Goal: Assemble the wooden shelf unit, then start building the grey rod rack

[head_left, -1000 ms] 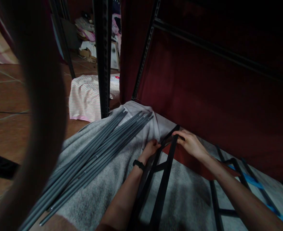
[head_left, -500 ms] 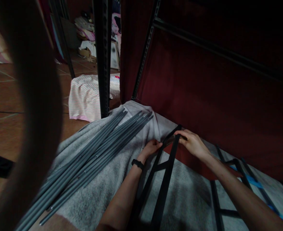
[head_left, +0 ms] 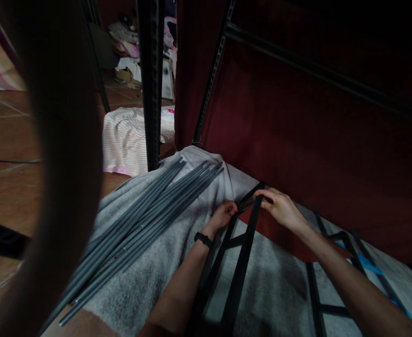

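Note:
A black ladder-like metal frame (head_left: 240, 271) with a short crossbar stands before me, its far end close to the dark red cloth. My right hand (head_left: 279, 206) is closed around the top far corner of that frame, thumb and fingers pinching the bar. On the frame's left side, my left hand (head_left: 224, 213) has its fingers curled in against the bar; what lies between the fingertips is too small to make out. A black band (head_left: 203, 239) circles the left wrist. Left of it, a bundle of grey metal rods (head_left: 146, 220) lies on a grey fleece blanket (head_left: 135, 295).
At right lies another black frame (head_left: 316, 299) with blue tape (head_left: 370, 266). Dark red cloth (head_left: 297, 140) hangs behind a black shelf upright (head_left: 152, 93). A dark blurred curved shape (head_left: 68, 154) blocks the left foreground. A striped cloth (head_left: 126, 140) lies beyond.
The left hand has turned slightly and its fingers have curled more against the bar. My right hand keeps its hold. The blurred shape at left has shifted rightward in view.

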A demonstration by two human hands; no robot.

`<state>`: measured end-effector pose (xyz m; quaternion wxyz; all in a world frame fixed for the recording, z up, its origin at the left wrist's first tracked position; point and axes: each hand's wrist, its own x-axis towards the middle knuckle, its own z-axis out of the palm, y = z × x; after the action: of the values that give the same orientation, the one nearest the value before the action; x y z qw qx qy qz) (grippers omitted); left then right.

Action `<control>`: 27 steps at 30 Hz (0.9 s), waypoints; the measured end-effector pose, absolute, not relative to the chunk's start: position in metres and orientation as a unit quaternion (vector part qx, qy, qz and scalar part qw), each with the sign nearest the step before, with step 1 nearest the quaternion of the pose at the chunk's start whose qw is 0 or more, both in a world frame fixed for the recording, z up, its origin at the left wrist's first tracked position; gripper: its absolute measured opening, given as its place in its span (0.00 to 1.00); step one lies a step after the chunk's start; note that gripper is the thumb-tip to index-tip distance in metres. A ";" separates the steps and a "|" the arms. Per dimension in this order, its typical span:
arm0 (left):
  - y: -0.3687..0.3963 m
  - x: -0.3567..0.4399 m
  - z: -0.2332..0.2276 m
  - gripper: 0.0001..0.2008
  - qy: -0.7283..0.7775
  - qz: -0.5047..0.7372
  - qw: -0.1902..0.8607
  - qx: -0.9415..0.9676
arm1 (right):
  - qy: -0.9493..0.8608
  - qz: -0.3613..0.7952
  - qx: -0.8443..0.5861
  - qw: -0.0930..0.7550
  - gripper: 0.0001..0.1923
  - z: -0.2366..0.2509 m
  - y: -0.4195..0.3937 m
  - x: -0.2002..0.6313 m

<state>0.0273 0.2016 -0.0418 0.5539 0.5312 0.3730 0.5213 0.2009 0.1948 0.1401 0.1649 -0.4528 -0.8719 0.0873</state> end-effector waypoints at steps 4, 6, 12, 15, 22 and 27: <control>0.201 0.020 -0.039 0.09 0.386 0.516 0.568 0.512 | -0.869 0.086 -0.457 0.166 0.13 0.139 0.195 0.202; 0.200 0.017 -0.040 0.06 0.418 0.493 0.567 0.510 | -0.870 0.085 -0.457 0.165 0.14 0.139 0.196 0.202; 0.200 0.022 -0.042 0.08 0.496 0.443 0.512 0.543 | -0.870 0.089 -0.454 0.168 0.13 0.135 0.196 0.198; 0.200 0.025 -0.043 0.08 0.471 0.464 0.517 0.544 | -0.872 0.086 -0.454 0.162 0.13 0.135 0.196 0.197; 0.200 0.026 -0.046 0.05 0.401 0.512 0.544 0.531 | -0.874 0.082 -0.448 0.170 0.13 0.141 0.196 0.199; 0.202 0.023 -0.046 0.05 0.383 0.506 0.554 0.538 | -0.873 0.085 -0.449 0.170 0.13 0.139 0.196 0.200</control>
<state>0.0228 0.2019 -0.0463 0.5544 0.5383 0.3826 0.5064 0.1999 0.1959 0.1386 0.1704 -0.4487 -0.8732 0.0852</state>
